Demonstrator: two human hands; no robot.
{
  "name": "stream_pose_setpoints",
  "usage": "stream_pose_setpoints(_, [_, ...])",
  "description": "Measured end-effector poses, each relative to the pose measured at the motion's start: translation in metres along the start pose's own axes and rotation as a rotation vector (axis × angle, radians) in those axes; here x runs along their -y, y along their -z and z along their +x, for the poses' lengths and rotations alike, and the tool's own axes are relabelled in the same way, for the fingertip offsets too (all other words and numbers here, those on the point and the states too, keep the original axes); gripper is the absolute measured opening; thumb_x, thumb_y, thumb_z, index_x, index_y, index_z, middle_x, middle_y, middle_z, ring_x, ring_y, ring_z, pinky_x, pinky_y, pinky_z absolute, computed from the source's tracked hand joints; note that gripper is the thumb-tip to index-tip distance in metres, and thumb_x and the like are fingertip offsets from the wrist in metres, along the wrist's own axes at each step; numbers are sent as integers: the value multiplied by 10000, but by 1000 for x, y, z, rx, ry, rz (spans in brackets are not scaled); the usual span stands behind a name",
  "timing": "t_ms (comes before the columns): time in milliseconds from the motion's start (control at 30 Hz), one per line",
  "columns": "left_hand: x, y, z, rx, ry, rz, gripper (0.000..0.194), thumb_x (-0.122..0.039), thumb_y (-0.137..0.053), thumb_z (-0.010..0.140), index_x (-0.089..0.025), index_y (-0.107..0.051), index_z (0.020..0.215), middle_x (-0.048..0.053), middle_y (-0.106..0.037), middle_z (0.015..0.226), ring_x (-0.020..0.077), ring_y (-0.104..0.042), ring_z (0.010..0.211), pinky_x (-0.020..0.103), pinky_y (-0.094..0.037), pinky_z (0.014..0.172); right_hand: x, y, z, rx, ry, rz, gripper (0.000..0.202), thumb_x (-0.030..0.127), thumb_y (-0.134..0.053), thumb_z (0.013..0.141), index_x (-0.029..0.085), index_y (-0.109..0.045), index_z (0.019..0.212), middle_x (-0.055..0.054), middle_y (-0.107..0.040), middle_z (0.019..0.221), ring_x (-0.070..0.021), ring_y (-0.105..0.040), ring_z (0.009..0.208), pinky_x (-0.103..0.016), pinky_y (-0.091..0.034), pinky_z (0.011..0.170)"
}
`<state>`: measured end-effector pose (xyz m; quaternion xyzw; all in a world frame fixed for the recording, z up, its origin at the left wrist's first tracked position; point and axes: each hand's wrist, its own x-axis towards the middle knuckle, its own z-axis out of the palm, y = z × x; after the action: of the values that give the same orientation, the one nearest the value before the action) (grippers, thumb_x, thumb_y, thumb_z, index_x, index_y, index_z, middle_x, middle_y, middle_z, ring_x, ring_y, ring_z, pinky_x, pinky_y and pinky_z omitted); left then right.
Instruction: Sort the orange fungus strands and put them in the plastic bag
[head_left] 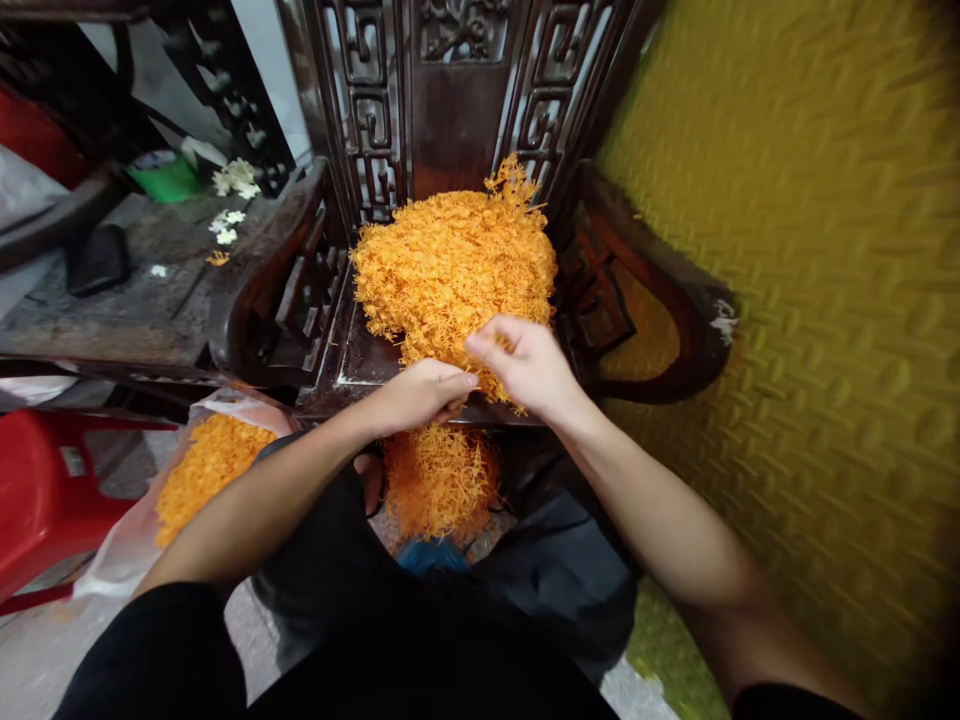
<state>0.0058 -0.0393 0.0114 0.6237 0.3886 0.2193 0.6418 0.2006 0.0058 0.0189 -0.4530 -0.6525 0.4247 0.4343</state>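
Note:
A large heap of fine orange, flower-like strands (457, 260) sits on the seat of a dark carved wooden chair (459, 110). In front of it, my left hand (427, 393) is closed, fingers curled under and thumb pointing right. Just up and to the right, my right hand (531, 365) is pinched, with thumb and forefinger together over the heap's near edge. Whatever either hand holds is too small or hidden to make out. Below the seat edge, between my knees, lies a second orange pile (442, 480) above something blue (433, 556).
Left of the chair, a clear plastic bag (124, 550) holds more orange strands, beside a red plastic stool (37, 480). A dark side table (157, 315) carries white flowers (236, 178), a green roll (165, 178) and a dark flat object (97, 260). A yellow textured surface (810, 250) borders the right.

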Motion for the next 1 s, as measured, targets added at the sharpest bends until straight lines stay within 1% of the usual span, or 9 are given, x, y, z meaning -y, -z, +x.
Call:
stream_pose_setpoints(67, [-3, 2, -3, 30, 11, -48, 526, -440, -605, 960, -195, -483, 511, 3, -455, 474, 91, -361, 435, 257, -261, 465, -9, 14, 12, -342, 37, 151, 457, 613, -681, 914, 212, -580, 718, 4, -555, 653, -94, -472, 574, -224, -304, 476])
stream_pose_setpoints(133, [-7, 9, -5, -29, -13, -200, 509, -437, -645, 941, -185, -517, 518, 15, -485, 500, 86, -383, 436, 246, -265, 452, -17, 24, 21, -416, 21, 291, 433, 624, -655, 927, 232, -566, 765, -12, -615, 750, -85, -529, 595, -207, -341, 471])
stream_pose_setpoints(233, [-14, 25, -5, -319, -134, -620, 390, -473, -667, 923, -171, -622, 680, 39, -591, 653, 99, -503, 512, 230, -376, 485, -22, 16, 15, -242, -39, 419, 419, 595, -804, 813, 232, -609, 883, -31, -689, 914, -108, -605, 646, -230, -456, 503])
stream_pose_setpoints(333, [-22, 35, -5, -508, -258, -900, 334, -467, -585, 950, -148, -681, 920, 85, -678, 873, 149, -653, 728, 247, -519, 633, -11, -13, -7, -70, 5, 273, 372, 577, -713, 912, 218, -702, 1009, -25, -665, 815, -140, -617, 669, -266, -492, 554])
stream_pose_setpoints(567, [-28, 12, -3, -521, -322, -879, 358, -344, -504, 914, -97, -699, 1085, 157, -716, 1152, 286, -694, 1174, 321, -580, 839, 9, -50, -21, 80, 329, -197, 274, 402, -770, 904, 225, -727, 1109, -68, -762, 1108, -255, -694, 1021, -401, -506, 949])
stream_pose_setpoints(633, [-26, 9, -3, -461, -310, -824, 296, -260, -596, 854, -104, -704, 1082, 146, -718, 1140, 279, -707, 1130, 324, -581, 821, 8, -47, -18, 42, 338, -167, 162, 373, -677, 974, 224, -724, 1016, -61, -767, 1059, -233, -693, 976, -380, -501, 922])
stream_pose_setpoints(733, [-21, 12, -3, -379, -254, -597, 328, -146, -772, 760, -138, -697, 1080, 100, -717, 1081, 188, -722, 875, 241, -527, 626, 9, -42, -15, -95, 245, -46, 249, 415, -598, 1024, 211, -698, 923, -41, -739, 898, -190, -662, 837, -334, -494, 807])
stream_pose_setpoints(900, [-13, 14, -1, -427, -269, -404, 348, -215, -929, 697, -168, -607, 822, 0, -641, 715, 69, -551, 532, 180, -358, 440, 7, -40, -11, -78, 162, 95, 401, 547, -645, 982, 201, -669, 779, -19, -652, 719, -146, -594, 688, -301, -490, 690])
stream_pose_setpoints(1000, [-17, 17, -2, -453, -227, -423, 359, -173, -915, 687, -173, -561, 744, -17, -595, 603, 63, -501, 474, 184, -320, 418, -8, -23, 6, -296, 93, 248, 445, 634, -635, 955, 220, -639, 791, 16, -544, 617, -113, -504, 539, -278, -486, 569])
